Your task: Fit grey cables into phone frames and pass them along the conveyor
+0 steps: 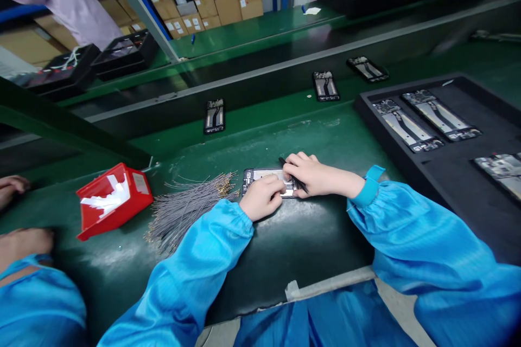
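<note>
An opened phone (255, 174) with bare inner parts lies flat on the green bench before me. My left hand (262, 197) rests over its near side, fingers curled and pressed together; what they pinch, if anything, is hidden. Above the phone's right part, my right hand (313, 173) is closed around slim black tweezers (300, 183). Both hands cover much of the phone. Just left of it spreads a loose bundle of thin grey cables (189, 209) with gold-coloured ends, some reaching close to the phone's left edge.
A red bin (140, 195) holds white strips (108, 195). More opened phones lie along the back ledge (214, 116) and in a black foam tray (459, 173) at right. A co-worker's hand (26, 246) rests at far left; other people stand beyond the divider.
</note>
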